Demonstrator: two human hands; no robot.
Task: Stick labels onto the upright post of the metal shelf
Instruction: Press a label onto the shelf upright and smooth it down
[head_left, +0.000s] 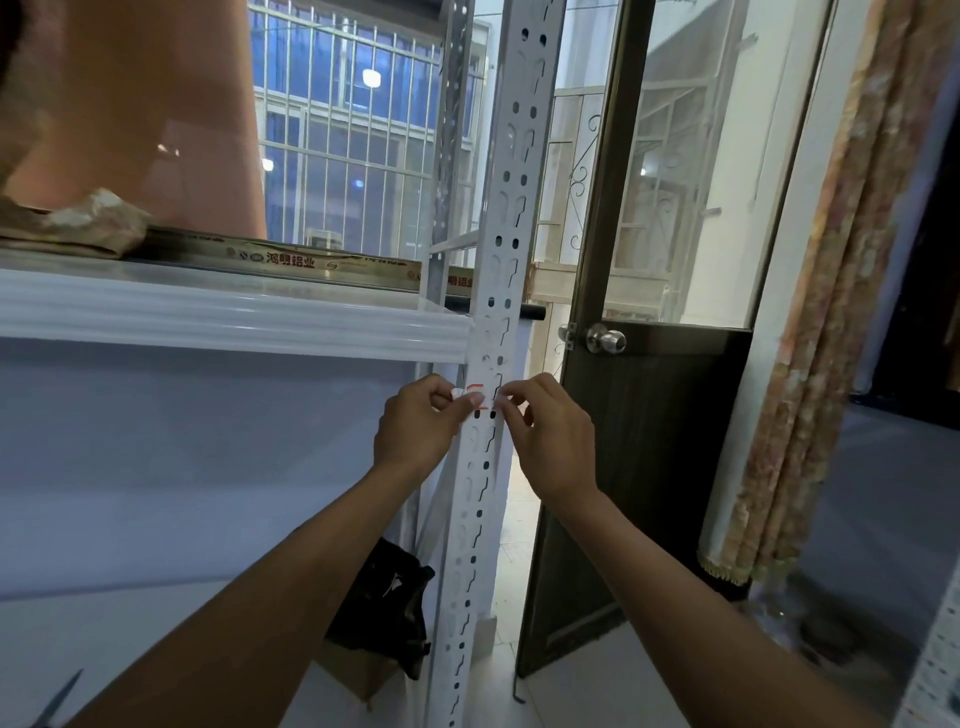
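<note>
Forearms: two bare forearms rise from the bottom edge, nearest the viewer, and converge on the post at mid-frame.
Upright post (498, 291): white perforated metal, running from the top of the view to the bottom edge, with paired round holes and keyhole slots along its length; it leans slightly in the wide-angle view.
Shelf board (223, 317): white ribbed front edge, meeting the post on its left side just above the hands; a long printed box and a lump of rough stone rest on top of it.
Door (639, 467): dark brown lower panel with glass above, standing ajar just right of the post; a round metal knob (605, 340) sits near its left edge.
Curtain (831, 322): patterned, hanging in folds at the far right.
Black bag (387, 603): slumped on the floor behind the post, on a cardboard box.
Left hand (421, 426): fingers curled narrow, thumb and forefinger pinching the left edge of the label against the post.
Right hand (550, 431): fingers likewise drawn in, fingertips pressing the label's right edge at the post's corner.
Label (480, 400): small, white with red markings, lying across the post's front face between the two hands, just below shelf level; whether it is fully stuck down cannot be told.
</note>
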